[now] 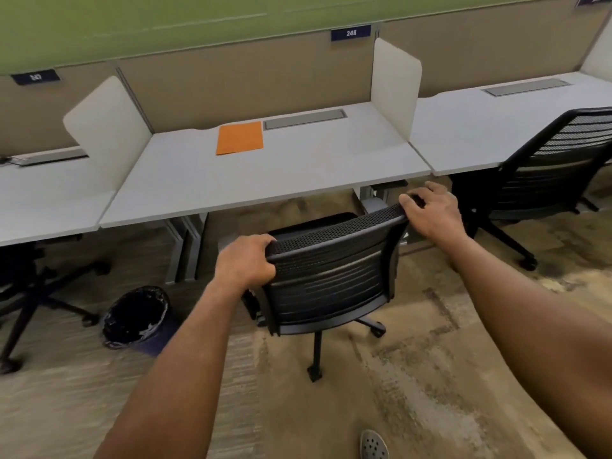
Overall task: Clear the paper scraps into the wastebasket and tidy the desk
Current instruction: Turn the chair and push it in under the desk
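Note:
A black mesh office chair [331, 279] stands on the carpet in front of the white desk [265, 173], its back towards me. My left hand [245, 263] grips the left top corner of the backrest. My right hand [433, 213] holds the right top corner. An orange sheet [240, 138] lies flat at the back of the desk. A dark wastebasket [137, 318] with a black liner stands on the floor to the left of the chair, below the desk's front edge. No scraps show on the desktop.
White dividers [395, 87] stand at both sides of the desk. A second black chair [543, 180] sits at the right neighbouring desk, and a chair base [33, 293] shows at the left. My shoe [373, 445] is at the bottom edge.

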The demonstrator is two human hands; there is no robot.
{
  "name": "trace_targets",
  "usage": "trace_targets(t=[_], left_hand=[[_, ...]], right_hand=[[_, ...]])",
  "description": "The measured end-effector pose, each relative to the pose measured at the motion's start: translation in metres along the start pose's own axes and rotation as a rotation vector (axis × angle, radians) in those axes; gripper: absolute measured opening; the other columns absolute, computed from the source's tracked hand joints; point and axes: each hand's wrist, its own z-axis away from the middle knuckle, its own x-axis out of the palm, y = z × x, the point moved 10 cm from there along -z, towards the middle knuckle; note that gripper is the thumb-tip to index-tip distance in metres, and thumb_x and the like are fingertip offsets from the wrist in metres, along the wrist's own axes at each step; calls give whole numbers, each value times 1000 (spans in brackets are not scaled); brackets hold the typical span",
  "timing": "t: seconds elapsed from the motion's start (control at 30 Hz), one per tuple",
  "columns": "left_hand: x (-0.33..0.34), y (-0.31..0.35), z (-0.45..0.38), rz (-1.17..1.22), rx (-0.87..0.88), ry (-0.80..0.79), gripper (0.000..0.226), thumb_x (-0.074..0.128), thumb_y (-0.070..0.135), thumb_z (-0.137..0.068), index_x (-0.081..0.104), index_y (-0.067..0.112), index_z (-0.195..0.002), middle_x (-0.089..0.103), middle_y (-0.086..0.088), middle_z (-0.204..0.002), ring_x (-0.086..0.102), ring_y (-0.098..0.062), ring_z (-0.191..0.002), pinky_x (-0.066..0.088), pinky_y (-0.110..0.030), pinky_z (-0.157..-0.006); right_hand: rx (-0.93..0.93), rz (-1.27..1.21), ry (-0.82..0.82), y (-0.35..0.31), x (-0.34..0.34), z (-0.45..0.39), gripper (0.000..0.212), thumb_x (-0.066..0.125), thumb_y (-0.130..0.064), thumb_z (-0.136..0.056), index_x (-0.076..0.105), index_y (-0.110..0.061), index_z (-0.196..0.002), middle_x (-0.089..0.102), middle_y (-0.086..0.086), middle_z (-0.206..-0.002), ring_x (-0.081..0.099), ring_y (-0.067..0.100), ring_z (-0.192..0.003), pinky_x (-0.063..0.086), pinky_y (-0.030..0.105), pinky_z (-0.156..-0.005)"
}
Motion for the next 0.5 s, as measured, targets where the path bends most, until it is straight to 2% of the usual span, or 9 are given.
trace_targets(t=[0.07, 0.13, 0.17, 0.23, 0.3, 0.37, 0.43, 0.5], left_hand=[[-8, -27, 10, 12, -22, 49, 44, 62, 59, -69, 62, 39, -108, 70, 10, -99, 65, -18, -91, 54, -34, -76], [-12, -44, 22, 7, -20, 70, 66, 52, 84, -58, 64, 38, -104, 69, 13, -93, 65, -16, -88, 55, -33, -75], [-14, -50, 28, 6, -15, 78, 74, 47, 91, -52, 64, 38, -101, 69, 14, -91, 65, -15, -87, 55, -32, -74], [-17, -61, 42, 24, -6, 85, 82, 43, 98, -43, 64, 39, -97, 69, 15, -88, 65, -12, -85, 54, -30, -73], [-17, -72, 57, 74, 8, 87, 89, 42, 103, -36, 65, 39, -94, 69, 17, -85, 64, -9, -82, 55, -30, -73], [-19, -82, 74, 114, 15, 108, 94, 43, 104, -34, 68, 37, -94, 69, 17, -81, 63, -6, -78, 53, -28, -69], [-26, -88, 92, 120, 33, 153, 97, 40, 105, -38, 71, 33, -95, 67, 17, -77, 61, -5, -72, 45, -23, -59], [-35, -96, 110, 110, 37, 214, 98, 35, 106, -42, 71, 32, -97, 63, 17, -73, 56, -4, -68, 35, -18, -54]], right_hand=[[-3, -6, 48, -18, -2, 21, 57, 40, -67, -79, 71, -28, -106, 60, 6, -127, 47, 32, -121, 40, 44, -98], [-15, 61, 93, -34, -3, 42, 54, 40, -64, -77, 75, -28, -98, 68, 11, -105, 54, 35, -107, 46, 40, -86], [-23, 101, 105, -41, -3, 52, 53, 40, -63, -76, 76, -28, -95, 69, 13, -97, 56, 35, -100, 47, 38, -81], [-61, 132, 134, -52, -5, 73, 52, 40, -62, -75, 77, -27, -85, 65, 5, -74, 56, 31, -79, 45, 32, -66], [-92, 125, 182, -61, -9, 95, 50, 42, -63, -76, 77, -26, -77, 46, -14, -52, 46, 22, -62, 32, 26, -55], [-92, 103, 226, -66, -14, 118, 51, 45, -65, -78, 78, -27, -80, 35, -21, -49, 40, 17, -56, 26, 25, -54], [-80, 90, 256, -72, -18, 134, 54, 44, -69, -79, 78, -26, -80, 34, -22, -48, 37, 15, -52, 27, 26, -55], [-63, 87, 263, -82, -21, 146, 58, 41, -72, -79, 77, -26, -77, 37, -18, -48, 42, 17, -56, 32, 29, -59]])
